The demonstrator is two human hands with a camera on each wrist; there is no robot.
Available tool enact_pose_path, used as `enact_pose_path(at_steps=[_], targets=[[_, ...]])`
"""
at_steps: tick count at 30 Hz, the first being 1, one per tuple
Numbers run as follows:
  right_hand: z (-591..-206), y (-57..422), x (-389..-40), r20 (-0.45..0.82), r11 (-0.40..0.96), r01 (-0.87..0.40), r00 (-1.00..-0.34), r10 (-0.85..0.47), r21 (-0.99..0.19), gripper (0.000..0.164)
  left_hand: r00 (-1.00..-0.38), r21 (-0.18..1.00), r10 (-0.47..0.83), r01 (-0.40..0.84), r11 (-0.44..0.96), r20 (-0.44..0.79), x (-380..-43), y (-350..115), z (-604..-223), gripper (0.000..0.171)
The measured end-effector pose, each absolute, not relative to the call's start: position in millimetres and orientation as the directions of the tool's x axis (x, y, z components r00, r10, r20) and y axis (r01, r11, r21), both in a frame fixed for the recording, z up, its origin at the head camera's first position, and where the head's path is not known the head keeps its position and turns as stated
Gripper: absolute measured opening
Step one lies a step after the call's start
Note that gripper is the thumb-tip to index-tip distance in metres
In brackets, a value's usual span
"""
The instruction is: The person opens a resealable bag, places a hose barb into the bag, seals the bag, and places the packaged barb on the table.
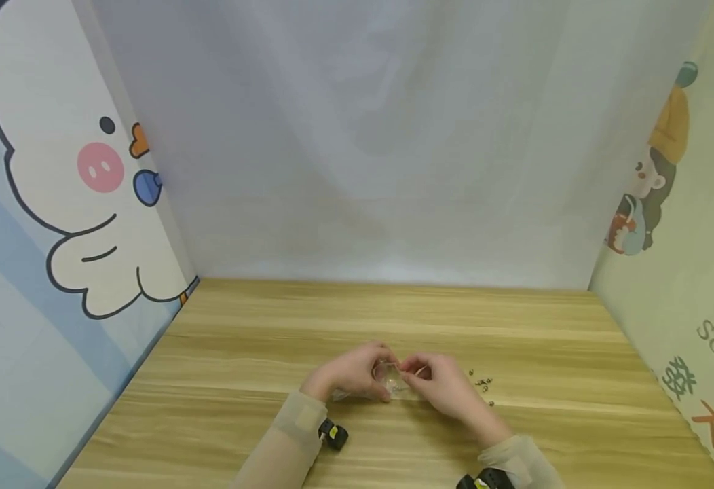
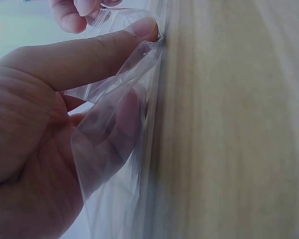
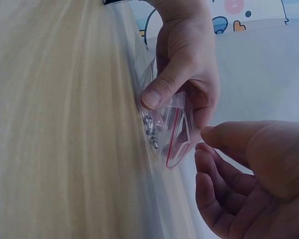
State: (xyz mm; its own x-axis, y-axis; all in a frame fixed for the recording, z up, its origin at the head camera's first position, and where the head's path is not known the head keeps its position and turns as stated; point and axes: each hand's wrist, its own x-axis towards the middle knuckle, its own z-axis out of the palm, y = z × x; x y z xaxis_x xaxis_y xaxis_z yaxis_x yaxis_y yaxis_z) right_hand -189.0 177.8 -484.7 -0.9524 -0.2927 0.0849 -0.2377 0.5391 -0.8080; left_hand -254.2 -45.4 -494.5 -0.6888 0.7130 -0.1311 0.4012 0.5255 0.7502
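Observation:
A clear zip bag (image 3: 182,144) with a red line along its mouth is held low over the wooden table. My left hand (image 1: 360,370) grips it, thumb on the near face and fingers behind the film. Between the thumb and forefinger of my right hand (image 1: 439,384), the edge of the bag's mouth is pinched, while the other fingers curl loosely. Small metal pieces (image 3: 149,124) show by the bag in the right wrist view, below the left thumb. Several small dark metal pieces (image 1: 484,382) lie scattered on the table to the right of my right hand.
The wood-grain table (image 1: 241,353) runs back to a pale grey curtain (image 1: 363,170). A wall with a cartoon bird (image 1: 58,170) stands on the left, and a pale green printed wall (image 1: 668,292) on the right. Both wrists wear black straps with camera mounts (image 1: 334,435).

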Motion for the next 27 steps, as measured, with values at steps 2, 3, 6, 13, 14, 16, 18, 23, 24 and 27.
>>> enact_pose_path(at_steps=[2, 3, 6, 13, 14, 16, 18, 23, 24, 27], targets=[[-484, 180, -190, 0.079, 0.537, -0.231, -0.953, -0.292, -0.811, 0.011, -0.690, 0.738, 0.712, 0.411, 0.534, -0.131, -255, -46, -494, 0.054], [-483, 182, -190, 0.074, 0.536, -0.226, -0.954, -0.289, -0.814, 0.011, -0.691, 0.734, 0.711, 0.414, 0.538, -0.132, -255, -46, -495, 0.054], [-480, 189, -191, 0.048, 0.544, -0.202, -0.958, -0.284, -0.815, 0.012, -0.690, 0.736, 0.712, 0.413, 0.536, -0.130, -256, -45, -495, 0.054], [-471, 225, -198, 0.037, 0.542, -0.227, -0.940, -0.340, -0.809, 0.019, -0.685, 0.742, 0.718, 0.420, 0.523, -0.118, -257, -45, -495, 0.051], [-470, 231, -199, 0.036, 0.545, -0.228, -0.940, -0.340, -0.807, 0.019, -0.685, 0.735, 0.719, 0.428, 0.525, -0.114, -257, -45, -495, 0.051], [-469, 242, -200, 0.024, 0.552, -0.212, -0.944, -0.328, -0.806, 0.019, -0.686, 0.735, 0.718, 0.428, 0.526, -0.114, -257, -46, -495, 0.052], [-467, 251, -201, 0.007, 0.558, -0.187, -0.951, -0.308, -0.808, 0.021, -0.688, 0.732, 0.716, 0.428, 0.530, -0.116, -257, -46, -496, 0.053], [-464, 267, -203, -0.013, 0.575, -0.145, -0.965, -0.261, -0.806, 0.024, -0.697, 0.732, 0.708, 0.422, 0.536, -0.116, -256, -46, -494, 0.053], [-464, 270, -203, -0.014, 0.576, -0.141, -0.967, -0.255, -0.805, 0.024, -0.697, 0.739, 0.707, 0.415, 0.532, -0.117, -255, -47, -494, 0.054], [-463, 275, -202, -0.021, 0.573, -0.131, -0.968, -0.251, -0.809, 0.024, -0.697, 0.744, 0.707, 0.409, 0.528, -0.119, -255, -46, -494, 0.054]])
